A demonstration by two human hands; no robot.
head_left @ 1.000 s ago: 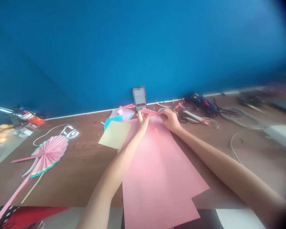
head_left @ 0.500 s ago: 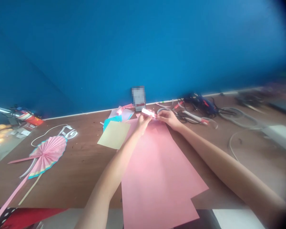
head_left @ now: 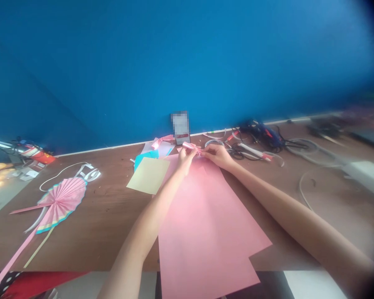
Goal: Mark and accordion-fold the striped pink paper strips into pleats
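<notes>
Above the far end of a large pink paper sheet (head_left: 205,224), both hands meet at a small folded pink paper strip (head_left: 189,145). My left hand (head_left: 186,160) is closed, pinching the strip between thumb and fingers. From the right, my right hand (head_left: 218,156) pinches the strip's other end with its fingertips. Exact folds in the strip are too small to make out. The big sheet has a notch at its lower right and hangs over the table's front edge. Beside my left hand lies a pale yellow paper square (head_left: 148,175), partly over blue paper (head_left: 146,158).
A pleated pink paper fan (head_left: 65,199) with streamers lies at the left, near a curled white ribbon (head_left: 92,173). A phone (head_left: 180,128) leans against the blue wall. To the right are a blue-handled tool (head_left: 268,135), cables and a white power strip (head_left: 367,172).
The small strip has turned in my fingers: its bright white-looking face now shows as pink. My right hand has shifted slightly left. The other things stay in place.
</notes>
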